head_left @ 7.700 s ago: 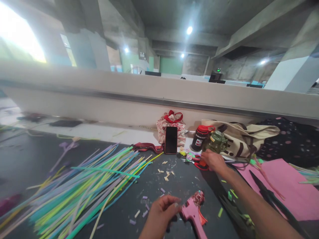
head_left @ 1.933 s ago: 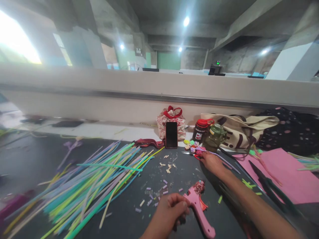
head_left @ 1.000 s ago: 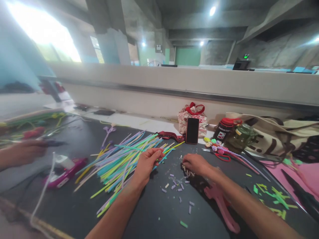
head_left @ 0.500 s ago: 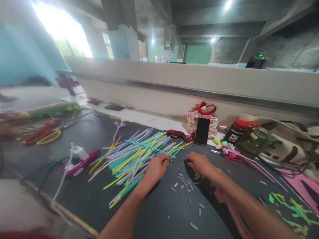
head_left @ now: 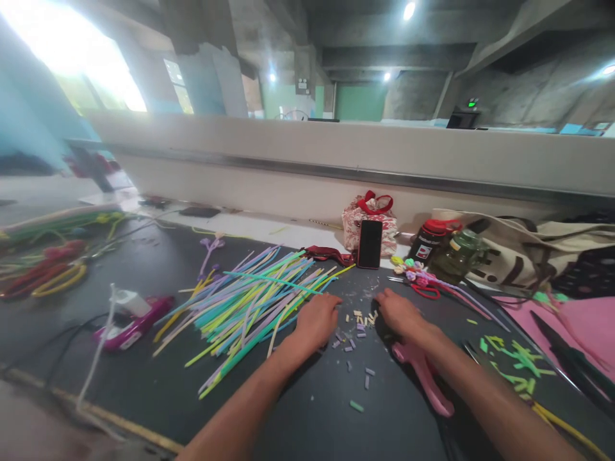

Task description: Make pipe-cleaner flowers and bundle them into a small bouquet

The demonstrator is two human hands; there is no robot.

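My left hand (head_left: 317, 320) rests by the right end of a spread pile of pastel pipe cleaners (head_left: 254, 307), a finger reaching right and nothing visible in its grasp. Opposite it, my right hand (head_left: 398, 314) lies low over the dark table (head_left: 307, 416), fingers reaching left and apparently holding nothing. Between them lie small cut pieces, cream (head_left: 358, 317) and lilac (head_left: 350, 344). Under my right wrist is a pink-handled tool (head_left: 425, 378), partly hidden by the forearm. One teal pipe cleaner (head_left: 269, 280) crosses the top of the pile.
A dark phone (head_left: 369, 244) leans on a patterned bag (head_left: 350, 214). Further right are pipe-cleaner flowers (head_left: 418, 275), red-handled scissors (head_left: 427, 292), two bottles and green scraps (head_left: 521, 358). On the left sit a magenta power strip (head_left: 137, 325) with a white plug and cable.
The view has swung right, so things sit further left. My hands have shifted along the table, and cream pieces formerly by my right hand now show between both hands.
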